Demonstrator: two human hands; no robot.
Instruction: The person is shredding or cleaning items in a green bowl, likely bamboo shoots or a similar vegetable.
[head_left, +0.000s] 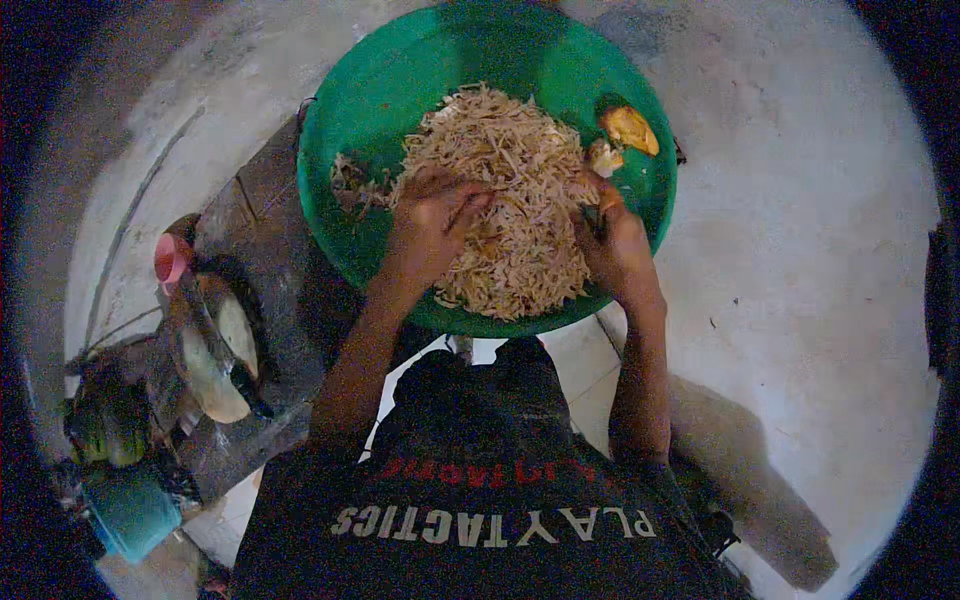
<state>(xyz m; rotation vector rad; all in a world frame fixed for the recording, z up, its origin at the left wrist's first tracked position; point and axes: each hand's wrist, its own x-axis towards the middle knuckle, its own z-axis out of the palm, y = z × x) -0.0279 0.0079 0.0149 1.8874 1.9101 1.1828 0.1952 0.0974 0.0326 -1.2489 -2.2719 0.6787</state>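
Note:
A wide green plastic basin (360, 82) lies before me, with a heap of pale brown shredded food (510, 165) in its middle. On the heap's left side is my left hand (435, 210), its fingers curled at the shreds and slightly blurred. My right hand (615, 232) is at the heap's right edge, fingers bent; whether it grips any shreds is unclear. Beyond it, against the basin's right side, lie a yellow-orange piece of food (628, 129) and a smaller pale piece (604, 157). Some darker shreds (356, 184) lie apart at the left.
On the floor to the left are a pink plastic cup or funnel (172, 261), long pale objects (206, 375) that I cannot identify, a green bundle (112, 424) and a light-blue container (133, 514). A pale floor (787, 225) extends to the right of the basin.

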